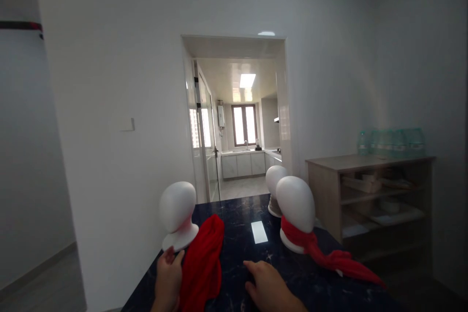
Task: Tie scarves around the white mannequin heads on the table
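My left hand [168,275] is at the near left of the table, its thumb and fingers apart. It is just in front of the round base of a white mannequin head [178,204]; I cannot tell whether the fingertips touch it. Right beside this hand a red scarf [203,258] lies loosely along the tabletop. My right hand [268,282] is over the table further right, index finger stretched out, thumb apart, holding nothing. Another white mannequin head [296,202] has a red scarf [302,238] around its neck, with the tail trailing right. A third head [275,180] stands partly hidden behind it.
Everything stands on a dark blue marbled table [237,239]. At the right is a wooden shelf unit [323,187] with wrapped water bottles [397,142] on top. Beyond the table a doorway with an open glass door [209,131] leads to a kitchen.
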`<state>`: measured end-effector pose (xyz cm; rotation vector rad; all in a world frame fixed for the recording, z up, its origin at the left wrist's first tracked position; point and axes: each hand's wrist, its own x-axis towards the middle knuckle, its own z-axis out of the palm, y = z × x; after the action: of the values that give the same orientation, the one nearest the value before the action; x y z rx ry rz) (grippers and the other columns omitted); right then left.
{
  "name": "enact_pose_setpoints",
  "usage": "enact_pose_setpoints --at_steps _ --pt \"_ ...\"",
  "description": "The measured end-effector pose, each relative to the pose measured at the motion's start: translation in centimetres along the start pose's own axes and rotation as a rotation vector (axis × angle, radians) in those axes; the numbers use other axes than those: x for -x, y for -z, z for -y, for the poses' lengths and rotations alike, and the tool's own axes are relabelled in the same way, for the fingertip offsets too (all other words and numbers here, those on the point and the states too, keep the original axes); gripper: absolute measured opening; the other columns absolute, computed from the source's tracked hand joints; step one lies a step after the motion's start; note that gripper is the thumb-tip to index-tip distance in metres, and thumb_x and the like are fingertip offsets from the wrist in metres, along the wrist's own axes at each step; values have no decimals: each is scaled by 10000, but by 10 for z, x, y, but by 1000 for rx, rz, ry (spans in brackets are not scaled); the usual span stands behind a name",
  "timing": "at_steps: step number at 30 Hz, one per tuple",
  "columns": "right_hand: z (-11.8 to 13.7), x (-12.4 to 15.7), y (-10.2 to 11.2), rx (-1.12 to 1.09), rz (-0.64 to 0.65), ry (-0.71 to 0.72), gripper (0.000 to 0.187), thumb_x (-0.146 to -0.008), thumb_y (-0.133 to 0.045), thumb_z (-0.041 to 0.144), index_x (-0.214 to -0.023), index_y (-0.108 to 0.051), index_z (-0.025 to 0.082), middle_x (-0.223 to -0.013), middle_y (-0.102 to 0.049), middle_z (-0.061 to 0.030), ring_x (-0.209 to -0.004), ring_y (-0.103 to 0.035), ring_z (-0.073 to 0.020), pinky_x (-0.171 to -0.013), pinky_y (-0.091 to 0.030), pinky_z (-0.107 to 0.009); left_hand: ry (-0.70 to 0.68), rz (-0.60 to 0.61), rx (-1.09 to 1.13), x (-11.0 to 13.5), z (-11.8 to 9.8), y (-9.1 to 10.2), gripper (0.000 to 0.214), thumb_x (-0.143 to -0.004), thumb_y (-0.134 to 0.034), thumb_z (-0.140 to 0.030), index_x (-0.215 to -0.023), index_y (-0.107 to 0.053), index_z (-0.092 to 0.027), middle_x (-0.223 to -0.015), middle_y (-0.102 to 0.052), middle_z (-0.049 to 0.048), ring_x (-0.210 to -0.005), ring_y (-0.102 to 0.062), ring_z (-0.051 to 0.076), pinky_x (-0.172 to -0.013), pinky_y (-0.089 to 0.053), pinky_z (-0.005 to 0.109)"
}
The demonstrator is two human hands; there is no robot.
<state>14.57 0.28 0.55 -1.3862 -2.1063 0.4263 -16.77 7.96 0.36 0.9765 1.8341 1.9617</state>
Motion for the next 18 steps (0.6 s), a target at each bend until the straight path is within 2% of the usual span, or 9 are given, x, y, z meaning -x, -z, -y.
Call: enact_pose_setpoints --at_steps 2,5,7,9,10,11,13,15,18 --pt "6 0 17 -50 -170 14 360 -932 -547 241 -1210 -776 225 -1138 -792 -109 -1093 -721 -272 -1026 -518 -396 4 212 141 34 -9 -1 402 -824 -661 -512 -1095 -666 -216 -1169 -790 110 -1121 -753 309 -962 -615 448" --pt "-8 2 58 -108 -616 4 328 -1014 -449 343 -1060 -744 208 -1087 -756 -125 -1073 -667 -279 -1019 -497 -408 -162 424 82 81 -25 3 522 -778 -671 -695 -1008 -710 -228 -1070 -784 100 -1075 -733 341 -989 -584 485" --pt "-40 7 92 -135 -930 -107 363 -1011 -448 438 -1124 -683 185 -1141 -722 -161 -1095 -640 -303 -1010 -495 -427 -328 496 22 106 -34 10 508 -817 -643 -730 -957 -714 -247 -968 -764 77 -929 -724 306 -913 -585 448" --pt "-85 14 124 -172 -1113 -310 449 -969 -478 477 -1249 -614 154 -1222 -695 -195 -1130 -634 -321 -1000 -503 -435 -465 553 0 124 -40 16 476 -878 -589 -723 -905 -711 -264 -894 -732 58 -815 -688 264 -840 -571 399" --pt "-107 17 137 -205 -1095 -416 485 -938 -484 463 -1284 -595 142 -1256 -692 -207 -1166 -636 -328 -1030 -495 -442 -504 588 -1 129 -44 19 470 -900 -569 -715 -887 -709 -266 -870 -719 53 -788 -673 252 -813 -562 378" --pt "-128 19 148 -254 -980 -494 516 -893 -488 430 -1302 -585 131 -1282 -692 -218 -1197 -642 -332 -1050 -493 -450 -517 630 -1 132 -46 22 464 -912 -562 -704 -880 -710 -266 -857 -714 51 -775 -665 244 -787 -554 360" --pt "-160 21 157 -297 -821 -509 547 -773 -552 380 -1229 -641 91 -1192 -741 -241 -1120 -704 -352 -978 -544 -464 -484 701 -3 132 -50 24 444 -921 -572 -680 -899 -713 -260 -840 -712 42 -756 -658 235 -741 -539 336" --pt "-174 21 154 -312 -681 -453 514 -677 -611 350 -1123 -703 113 -1095 -788 -203 -1060 -744 -339 -920 -576 -434 -435 739 -11 128 -50 23 413 -917 -595 -652 -897 -704 -254 -814 -705 24 -738 -651 227 -714 -524 322" --pt "-174 17 137 -288 -555 -371 487 -627 -677 347 -1074 -735 162 -1042 -818 -132 -1048 -755 -310 -927 -572 -399 -407 742 -23 121 -44 19 350 -935 -593 -586 -887 -679 -250 -811 -695 5 -748 -644 217 -729 -508 309"
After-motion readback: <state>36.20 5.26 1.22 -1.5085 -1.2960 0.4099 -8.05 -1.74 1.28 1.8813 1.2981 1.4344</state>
